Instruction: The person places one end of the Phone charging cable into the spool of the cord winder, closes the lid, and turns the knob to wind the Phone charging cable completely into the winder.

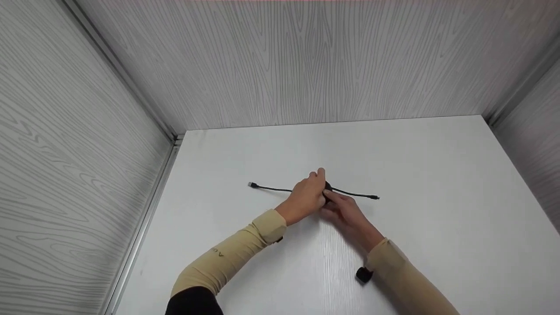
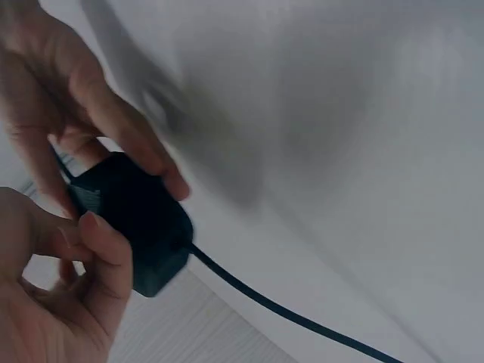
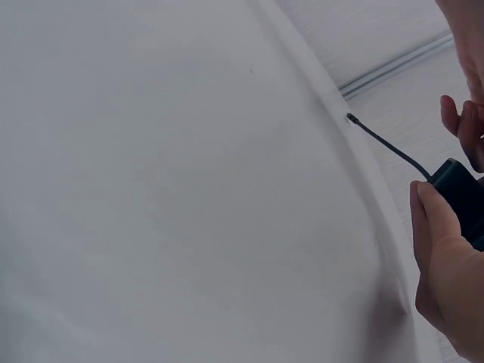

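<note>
A black retractable USB cable is held in front of the body, its chunky case (image 2: pixel 147 219) between both hands. My right hand (image 1: pixel 348 212) grips the case from the right, thumb on its near side and fingers behind. My left hand (image 1: pixel 306 197) pinches the case's edge from the other side, fingertips curled on it in the left wrist view. One short lead (image 1: pixel 273 189) runs left to a USB plug (image 1: pixel 253 185). Another lead (image 1: pixel 352 193) runs right to a small slim plug (image 1: pixel 374 197). In the head view the hands hide most of the case.
A white tabletop (image 1: pixel 415 166) lies under the hands. Grey wood-grain panels (image 1: pixel 306 61) stand behind and at both sides, with a metal rail (image 1: pixel 142 227) along the left edge. A small black wrist device (image 1: pixel 364 274) hangs at the right sleeve.
</note>
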Demonstrator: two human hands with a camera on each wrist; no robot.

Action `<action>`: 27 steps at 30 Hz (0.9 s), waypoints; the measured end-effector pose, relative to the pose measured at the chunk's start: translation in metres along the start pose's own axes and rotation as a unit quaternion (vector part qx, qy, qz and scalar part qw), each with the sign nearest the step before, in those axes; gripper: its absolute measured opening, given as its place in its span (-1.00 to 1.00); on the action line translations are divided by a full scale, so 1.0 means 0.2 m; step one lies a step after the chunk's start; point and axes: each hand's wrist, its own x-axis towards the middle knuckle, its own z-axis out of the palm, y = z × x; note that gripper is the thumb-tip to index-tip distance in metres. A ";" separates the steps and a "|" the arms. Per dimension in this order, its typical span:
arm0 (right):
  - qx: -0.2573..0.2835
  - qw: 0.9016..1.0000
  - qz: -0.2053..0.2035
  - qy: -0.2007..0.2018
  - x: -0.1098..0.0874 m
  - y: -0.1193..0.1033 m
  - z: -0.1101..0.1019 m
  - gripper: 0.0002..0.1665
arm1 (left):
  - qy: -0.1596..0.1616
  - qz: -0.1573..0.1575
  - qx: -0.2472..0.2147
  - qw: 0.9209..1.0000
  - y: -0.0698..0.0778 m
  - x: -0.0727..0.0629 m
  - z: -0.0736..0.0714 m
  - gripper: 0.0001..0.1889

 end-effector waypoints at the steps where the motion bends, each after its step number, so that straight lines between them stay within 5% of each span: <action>1: 0.003 1.000 0.002 -0.004 0.00 0.01 0.01 -0.66 | -0.010 -0.018 -0.007 1.000 0.01 0.00 -0.01 -0.85; 11: -0.036 0.999 0.017 -0.015 0.00 0.01 0.01 -0.67 | -0.037 -0.099 -0.097 0.990 0.02 0.06 -0.04 -0.93; 18: -0.132 0.991 0.001 -0.019 0.01 -0.03 0.00 -0.63 | -0.071 -0.069 -0.110 0.989 -0.03 0.08 -0.09 -0.91; 27: -0.137 0.989 0.059 -0.007 0.02 -0.03 0.00 -0.35 | -0.081 -0.054 -0.126 0.987 -0.09 0.04 -0.08 -0.94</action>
